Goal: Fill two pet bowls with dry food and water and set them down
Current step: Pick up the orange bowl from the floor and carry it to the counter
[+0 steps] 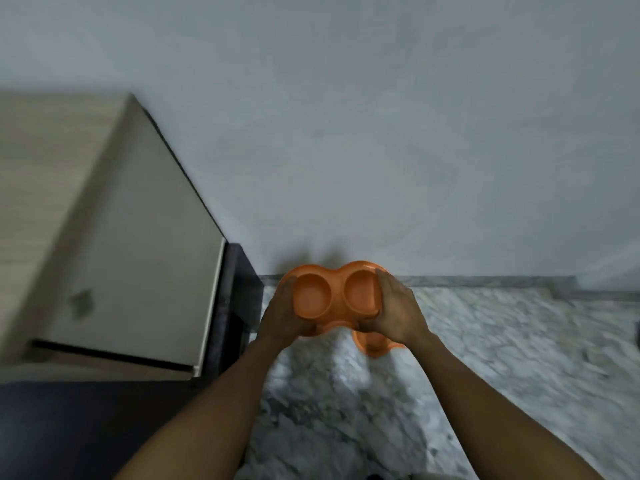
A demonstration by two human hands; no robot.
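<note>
Two bare forearms reach forward over the marbled floor (485, 358), the left hand (282, 315) and right hand (398, 311) each with fingers clamped on an end of an orange double pet bowl (334, 292), tilted toward the camera, both wells looking empty. A second orange bowl (375, 344) shows just below and behind it, near the floor. Farther off are a pale cabinet (131, 237) at left and the grey wall (346, 133); carrying the dish level with an even grip should serve best once filled.
</note>
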